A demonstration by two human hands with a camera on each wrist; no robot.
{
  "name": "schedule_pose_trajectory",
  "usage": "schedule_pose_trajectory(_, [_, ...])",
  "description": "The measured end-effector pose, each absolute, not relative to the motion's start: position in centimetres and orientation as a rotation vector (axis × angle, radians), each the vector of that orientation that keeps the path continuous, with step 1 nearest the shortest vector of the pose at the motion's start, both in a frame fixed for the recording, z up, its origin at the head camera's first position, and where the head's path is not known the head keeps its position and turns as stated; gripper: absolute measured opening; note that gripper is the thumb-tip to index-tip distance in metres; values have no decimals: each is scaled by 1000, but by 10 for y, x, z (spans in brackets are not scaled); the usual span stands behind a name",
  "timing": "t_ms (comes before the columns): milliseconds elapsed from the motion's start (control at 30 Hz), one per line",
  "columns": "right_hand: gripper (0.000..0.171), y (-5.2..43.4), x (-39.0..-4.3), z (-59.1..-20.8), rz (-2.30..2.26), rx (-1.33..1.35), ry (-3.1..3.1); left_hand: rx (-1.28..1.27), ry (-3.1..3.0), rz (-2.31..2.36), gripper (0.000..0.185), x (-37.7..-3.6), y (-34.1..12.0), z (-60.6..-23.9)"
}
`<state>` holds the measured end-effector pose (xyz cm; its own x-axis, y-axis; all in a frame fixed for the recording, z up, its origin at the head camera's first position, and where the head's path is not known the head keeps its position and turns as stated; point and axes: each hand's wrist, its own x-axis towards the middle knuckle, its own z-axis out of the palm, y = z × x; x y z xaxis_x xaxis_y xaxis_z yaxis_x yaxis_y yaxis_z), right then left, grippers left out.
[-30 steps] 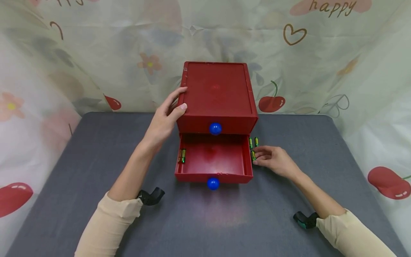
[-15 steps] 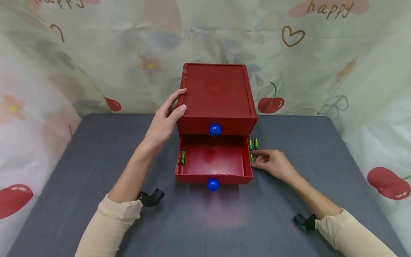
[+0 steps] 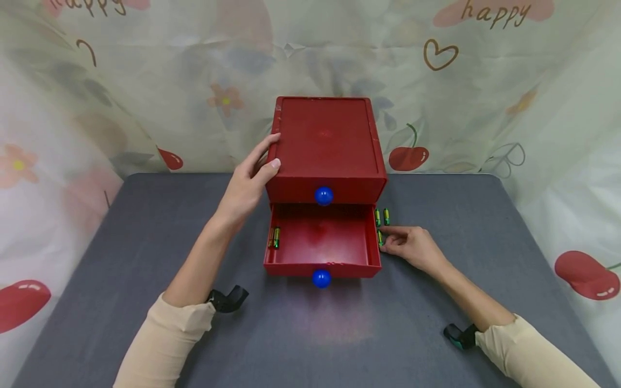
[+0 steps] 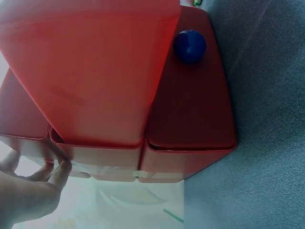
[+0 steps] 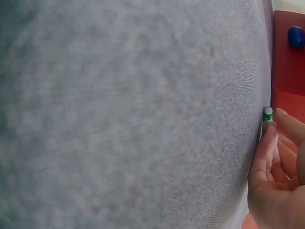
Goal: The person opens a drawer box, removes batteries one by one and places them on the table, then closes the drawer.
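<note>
A red two-drawer box (image 3: pixel 325 140) stands mid-table, its lower drawer (image 3: pixel 322 240) pulled out, each drawer with a blue knob (image 3: pixel 321 278). A green battery (image 3: pixel 275 237) lies at the drawer's left inner wall. My left hand (image 3: pixel 248 180) grips the box's top left front corner, thumb on the top edge; the left wrist view shows its fingers (image 4: pixel 59 167) curled against the box (image 4: pixel 95 76). My right hand (image 3: pixel 388 237) rests on the table beside the drawer's right wall and pinches a battery (image 5: pixel 267 121). Two more batteries (image 3: pixel 382 216) lie just beyond it.
The grey table (image 3: pixel 121 242) stretches wide on both sides and in front of the box. A printed cloth backdrop (image 3: pixel 145 81) hangs close behind and curves round the table's left and right edges.
My right hand slid slightly left toward the drawer wall and its fingers closed on the nearest battery. The left hand and the box stayed put.
</note>
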<state>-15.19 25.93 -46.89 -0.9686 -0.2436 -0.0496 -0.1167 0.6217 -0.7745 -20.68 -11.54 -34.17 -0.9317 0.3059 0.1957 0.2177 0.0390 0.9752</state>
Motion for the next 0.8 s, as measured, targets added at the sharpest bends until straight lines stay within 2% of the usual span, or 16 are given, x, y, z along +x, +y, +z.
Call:
schedule_pose_trajectory(400, [40, 266, -150, -462, -1487, -255, 2578, 560, 2174, 2076, 52, -207, -115, -341])
schedule_pose_trajectory(800, [43, 261, -145, -429, -1649, -283, 2621, 547, 2185, 2070, 52, -206, -115, -340])
